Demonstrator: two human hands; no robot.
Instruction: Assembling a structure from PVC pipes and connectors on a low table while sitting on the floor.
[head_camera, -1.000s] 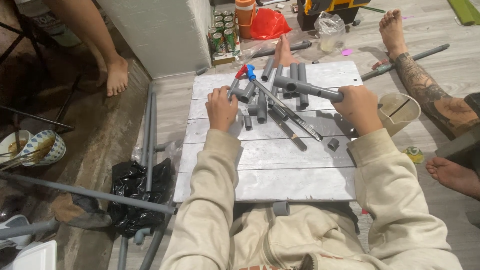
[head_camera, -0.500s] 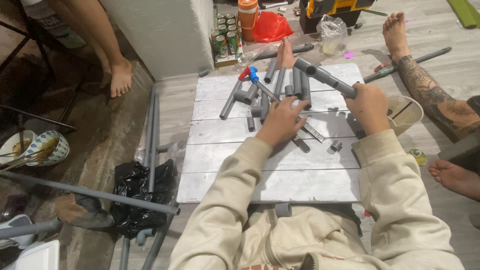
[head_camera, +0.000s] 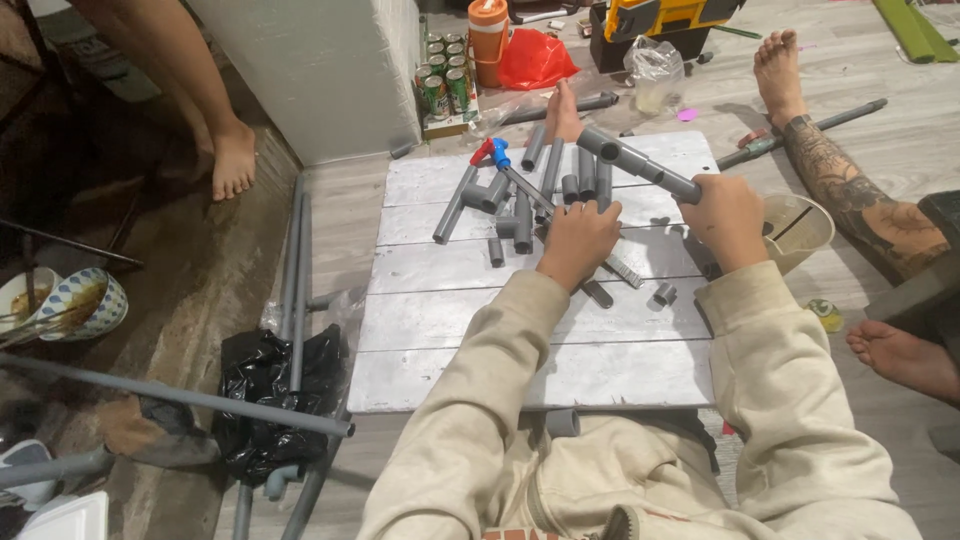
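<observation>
Two hands are seen over a white board (head_camera: 470, 330) laid on the floor. The right hand (head_camera: 728, 218), at the board's right edge, is closed around the near end of a grey pipe (head_camera: 640, 165), which is held raised and slanting toward the board's far edge, a wider fitting on its far end. The left hand (head_camera: 580, 240) is laid palm down near the board's middle, fingers curled over loose pieces; whether anything is pinched beneath it cannot be told. About a dozen short grey pipe pieces (head_camera: 520, 205) are scattered over the board's far half, some upright, some lying, the exact count being unclear where they overlap. One red-and-blue cutter (head_camera: 492, 152) is lying among them near the far edge. Two small fittings (head_camera: 664, 293) are set on the board just right of the left hand. Several long grey pipes (head_camera: 296, 260) are laid on the floor along the board's left side, and one black bag (head_camera: 262, 385) lies beside its near left corner. Beyond the far edge, several green cans (head_camera: 445, 85), one orange bottle (head_camera: 488, 40) and one red bag (head_camera: 535, 60) are grouped. One beige cup (head_camera: 795, 230) stands just right of the board. Other people's bare feet are seen beyond the far edge and to the right.
</observation>
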